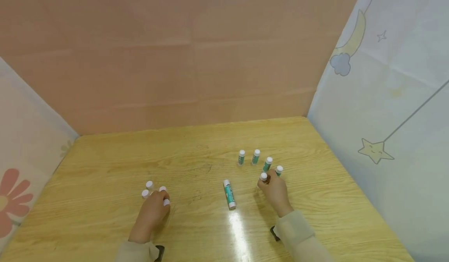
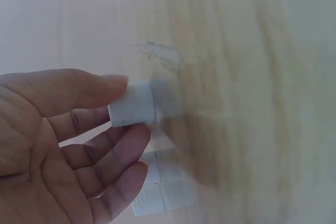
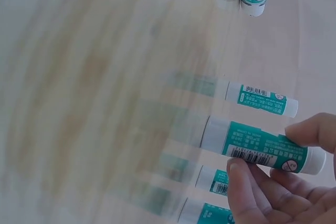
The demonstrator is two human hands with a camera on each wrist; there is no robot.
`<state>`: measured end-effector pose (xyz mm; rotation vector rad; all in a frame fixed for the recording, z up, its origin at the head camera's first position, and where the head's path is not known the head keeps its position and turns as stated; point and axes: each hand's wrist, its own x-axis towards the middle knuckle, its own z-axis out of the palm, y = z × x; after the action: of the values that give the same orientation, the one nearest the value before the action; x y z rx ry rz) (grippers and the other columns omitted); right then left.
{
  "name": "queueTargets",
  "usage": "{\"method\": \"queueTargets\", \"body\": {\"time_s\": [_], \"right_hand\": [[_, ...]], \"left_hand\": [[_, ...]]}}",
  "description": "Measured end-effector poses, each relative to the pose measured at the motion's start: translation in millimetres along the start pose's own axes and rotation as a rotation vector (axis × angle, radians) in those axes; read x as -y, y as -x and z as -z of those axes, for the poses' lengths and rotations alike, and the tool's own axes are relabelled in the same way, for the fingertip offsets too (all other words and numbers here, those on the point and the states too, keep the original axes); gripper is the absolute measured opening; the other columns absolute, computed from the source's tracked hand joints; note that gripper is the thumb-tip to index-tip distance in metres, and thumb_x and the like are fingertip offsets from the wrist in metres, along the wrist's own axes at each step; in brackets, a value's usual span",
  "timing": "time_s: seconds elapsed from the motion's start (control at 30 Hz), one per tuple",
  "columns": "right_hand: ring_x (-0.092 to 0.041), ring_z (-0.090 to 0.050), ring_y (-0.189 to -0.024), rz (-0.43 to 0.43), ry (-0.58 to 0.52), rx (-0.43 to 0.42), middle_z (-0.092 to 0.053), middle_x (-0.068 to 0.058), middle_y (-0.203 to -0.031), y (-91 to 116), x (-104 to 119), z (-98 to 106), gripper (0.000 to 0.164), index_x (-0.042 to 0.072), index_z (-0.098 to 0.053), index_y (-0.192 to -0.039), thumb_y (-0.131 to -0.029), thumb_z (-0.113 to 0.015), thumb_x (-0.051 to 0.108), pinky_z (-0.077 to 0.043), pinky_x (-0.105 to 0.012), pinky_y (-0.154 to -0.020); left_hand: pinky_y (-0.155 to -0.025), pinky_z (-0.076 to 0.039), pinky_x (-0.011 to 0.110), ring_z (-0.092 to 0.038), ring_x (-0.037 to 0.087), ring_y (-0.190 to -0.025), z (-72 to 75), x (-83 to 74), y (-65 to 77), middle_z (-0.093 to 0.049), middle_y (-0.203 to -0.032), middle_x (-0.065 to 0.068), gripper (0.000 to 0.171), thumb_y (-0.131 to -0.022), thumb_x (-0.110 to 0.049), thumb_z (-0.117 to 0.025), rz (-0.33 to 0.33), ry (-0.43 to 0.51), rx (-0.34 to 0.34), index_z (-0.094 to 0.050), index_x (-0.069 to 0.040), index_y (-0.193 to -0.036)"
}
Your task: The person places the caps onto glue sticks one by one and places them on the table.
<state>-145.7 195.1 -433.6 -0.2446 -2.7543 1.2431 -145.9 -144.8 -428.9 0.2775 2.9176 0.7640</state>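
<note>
My left hand (image 1: 153, 211) pinches a small white cap (image 2: 132, 103) between thumb and fingers, low at the tabletop. Close around it on the table are several more white caps (image 1: 149, 184), partly hidden by the fingers. My right hand (image 1: 278, 192) holds a green-and-white glue stick (image 3: 262, 145) upright, thumb on one side and fingers on the other. Behind that hand, several capped glue sticks (image 1: 256, 157) stand in a curved row; the hand partly covers the nearest one. Between the hands, another glue stick (image 1: 229, 194) lies on its side.
The glossy wooden table (image 1: 196, 231) reflects light near the front. A plain brownish backdrop (image 1: 193, 59) rises behind it. Patterned sheets stand at the left (image 1: 28, 137) and right (image 1: 393, 98) edges.
</note>
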Motion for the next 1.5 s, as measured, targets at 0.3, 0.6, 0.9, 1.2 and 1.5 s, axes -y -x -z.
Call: {"method": "queueTargets", "body": {"time_s": [0.3, 0.6, 0.9, 1.2, 1.5], "right_hand": [[-0.016, -0.053, -0.062, -0.011, -0.020, 0.012, -0.057, -0.013, -0.081, -1, -3, -2, 0.017, -0.003, -0.049, -0.090, -0.077, -0.057, 0.003, -0.045, -0.028, -0.053], [-0.027, -0.058, -0.075, 0.006, 0.029, 0.082, -0.058, -0.015, -0.085, -3, -3, -8, 0.022, -0.006, -0.049, -0.094, -0.077, -0.061, 0.003, -0.048, -0.037, -0.063], [-0.025, -0.058, -0.075, -0.032, 0.006, 0.099, -0.058, -0.015, -0.086, -3, -5, -10, 0.024, -0.005, -0.048, -0.098, -0.078, -0.059, 0.004, -0.048, -0.036, -0.063], [-0.023, -0.057, -0.077, -0.041, -0.035, 0.118, -0.057, -0.014, -0.089, -2, -4, -3, 0.022, -0.003, -0.049, -0.097, -0.078, -0.058, 0.003, -0.048, -0.035, -0.064], [-0.023, -0.057, -0.079, -0.048, -0.054, 0.127, -0.056, -0.014, -0.092, -2, 1, 5, 0.023, -0.003, -0.047, -0.101, -0.081, -0.056, 0.006, -0.048, -0.035, -0.065]], "left_hand": [[-0.060, -0.042, 0.038, -0.049, 0.022, -0.069, -1.6, 1.9, 0.4, -0.052, -0.078, 0.009, 0.012, -0.069, 0.001, -0.055, 0.010, 0.005, 0.025, -0.056, 0.000, -0.081], [-0.059, -0.041, 0.038, -0.048, 0.021, -0.068, -2.1, 6.5, 5.7, -0.051, -0.074, 0.007, 0.011, -0.068, 0.001, -0.056, 0.006, -0.001, 0.008, -0.055, -0.002, -0.079], [-0.060, -0.042, 0.039, -0.051, 0.022, -0.069, -3.0, 8.0, 8.3, -0.056, -0.077, 0.009, 0.013, -0.069, 0.001, -0.056, 0.001, 0.037, -0.018, -0.055, 0.000, -0.081], [-0.053, -0.036, 0.030, -0.042, 0.016, -0.060, -3.9, 5.3, 7.0, -0.051, -0.069, 0.004, 0.008, -0.071, 0.001, -0.055, 0.005, 0.074, -0.023, -0.051, -0.004, -0.076], [-0.056, -0.038, 0.032, -0.045, 0.016, -0.063, -1.6, 0.0, 3.6, -0.053, -0.073, 0.005, 0.008, -0.072, 0.001, -0.054, -0.001, 0.066, -0.029, -0.052, -0.002, -0.079]]}}
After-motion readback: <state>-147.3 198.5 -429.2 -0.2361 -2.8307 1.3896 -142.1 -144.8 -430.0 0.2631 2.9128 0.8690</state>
